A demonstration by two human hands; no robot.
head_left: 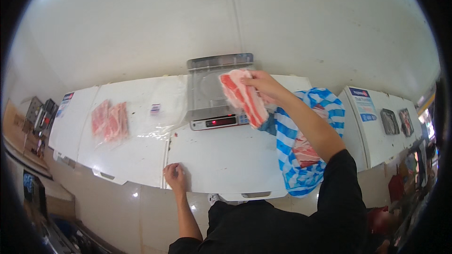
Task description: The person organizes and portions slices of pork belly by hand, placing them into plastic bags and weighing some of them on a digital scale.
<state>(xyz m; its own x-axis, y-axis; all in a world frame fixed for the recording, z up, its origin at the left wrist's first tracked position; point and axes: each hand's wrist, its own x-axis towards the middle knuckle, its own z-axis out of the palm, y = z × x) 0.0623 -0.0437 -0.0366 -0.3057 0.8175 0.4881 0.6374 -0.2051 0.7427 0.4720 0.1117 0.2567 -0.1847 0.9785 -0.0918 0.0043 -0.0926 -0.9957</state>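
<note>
My right hand (256, 82) is closed on a slab of pork belly (242, 98), red meat streaked with white fat, which hangs tilted over the right side of a digital scale (202, 95). Under my right forearm lies a blue-and-white checked plastic bag (287, 134), its mouth open, with more raw meat (305, 153) in it. My left hand (175, 177) rests by the front edge of the white chest freezer lid (212, 160), its fingers curled in and nothing visible in them.
Left of the scale is a clear plastic bag (165, 96) with a small purple-and-white label (155, 109). Farther left sits clear-wrapped sliced meat (109, 121). Another white freezer (372, 136) at the right carries dark trays (390, 121). A pale wall (188, 23) rises behind.
</note>
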